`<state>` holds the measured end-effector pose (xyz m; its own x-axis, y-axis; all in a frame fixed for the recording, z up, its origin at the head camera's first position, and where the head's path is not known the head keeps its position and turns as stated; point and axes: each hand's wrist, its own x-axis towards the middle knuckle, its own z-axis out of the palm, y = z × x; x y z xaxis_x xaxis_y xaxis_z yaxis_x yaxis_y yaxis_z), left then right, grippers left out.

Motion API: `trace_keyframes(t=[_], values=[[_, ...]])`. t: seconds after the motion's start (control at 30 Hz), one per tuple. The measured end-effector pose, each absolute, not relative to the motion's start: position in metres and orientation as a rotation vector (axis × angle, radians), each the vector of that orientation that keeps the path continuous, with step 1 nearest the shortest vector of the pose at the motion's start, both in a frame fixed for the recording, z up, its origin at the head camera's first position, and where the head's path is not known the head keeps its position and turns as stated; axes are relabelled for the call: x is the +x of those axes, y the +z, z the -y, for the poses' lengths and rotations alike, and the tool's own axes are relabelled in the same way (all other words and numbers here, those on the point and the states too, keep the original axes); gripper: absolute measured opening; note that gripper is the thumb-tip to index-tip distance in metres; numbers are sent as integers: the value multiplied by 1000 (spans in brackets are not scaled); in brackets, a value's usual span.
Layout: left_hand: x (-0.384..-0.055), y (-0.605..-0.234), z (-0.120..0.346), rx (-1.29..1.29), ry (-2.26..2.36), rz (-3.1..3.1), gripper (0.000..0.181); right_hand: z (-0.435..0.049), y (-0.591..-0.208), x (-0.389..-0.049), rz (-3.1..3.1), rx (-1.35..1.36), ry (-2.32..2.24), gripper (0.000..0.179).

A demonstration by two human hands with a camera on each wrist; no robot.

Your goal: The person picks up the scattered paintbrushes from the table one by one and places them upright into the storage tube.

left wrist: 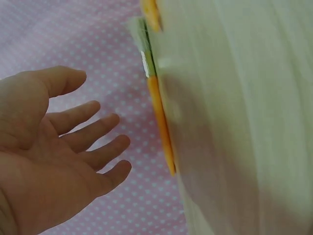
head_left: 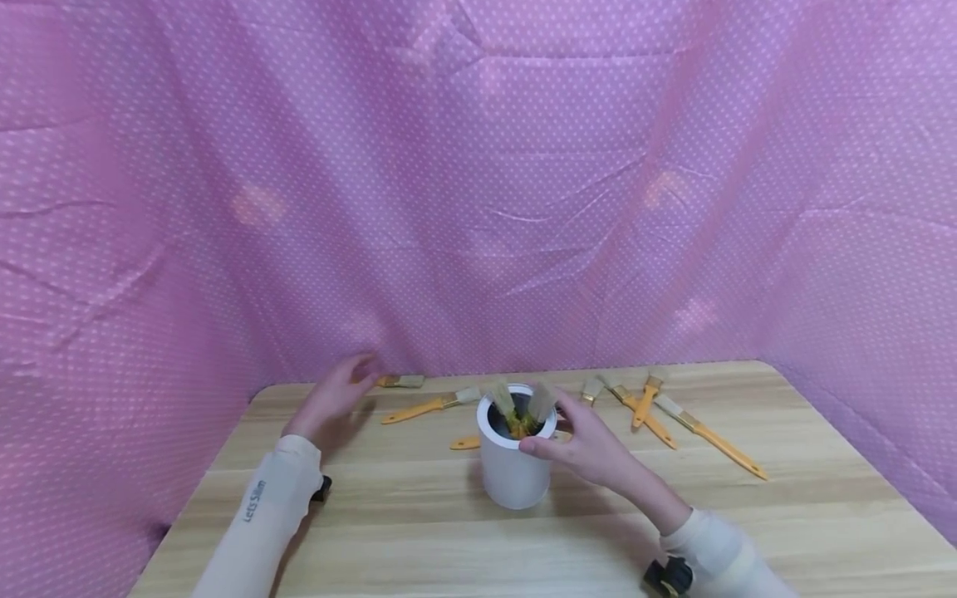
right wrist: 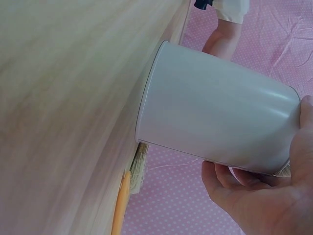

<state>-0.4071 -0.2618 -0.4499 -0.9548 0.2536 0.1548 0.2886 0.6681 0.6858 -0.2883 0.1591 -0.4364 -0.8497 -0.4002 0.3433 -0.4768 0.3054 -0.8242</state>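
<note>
Head view: the handles of the brushes (head_left: 521,407) standing in the white cup (head_left: 514,469) are hidden inside it; only the bristle ends show. A brush (head_left: 465,443) lying behind the cup is half covered by it. The right hand (head_left: 591,448) hides part of the rim (thumb contact cannot be told). Left wrist view: the tabletop (left wrist: 244,122) is blurred, and one brush (left wrist: 157,105) is cut off at the top edge.

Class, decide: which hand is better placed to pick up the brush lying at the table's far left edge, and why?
The left hand: it hovers open just beside that brush, while the right hand rests on the white cup.
</note>
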Motion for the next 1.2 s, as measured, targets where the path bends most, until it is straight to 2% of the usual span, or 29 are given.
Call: trace_keyframes(t=[0.23,0.4,0.7,0.93,1.2], values=[[-420,-462,270,-586,-914,2851,46,-157,-440,-287,2484,817,1628,73],[-417,-465,280,-611,-768,2885,41,-153,-446,-285,2491,841,1647,73],[-429,-461,268,-630,-575,2907,32,-159,-440,-288,2483,815,1615,71],[-431,-464,265,-660,-427,2984,11,-160,-442,-286,2493,809,1617,74],[-424,-457,262,-628,-394,3024,11,-160,-440,-288,2488,817,1594,74]])
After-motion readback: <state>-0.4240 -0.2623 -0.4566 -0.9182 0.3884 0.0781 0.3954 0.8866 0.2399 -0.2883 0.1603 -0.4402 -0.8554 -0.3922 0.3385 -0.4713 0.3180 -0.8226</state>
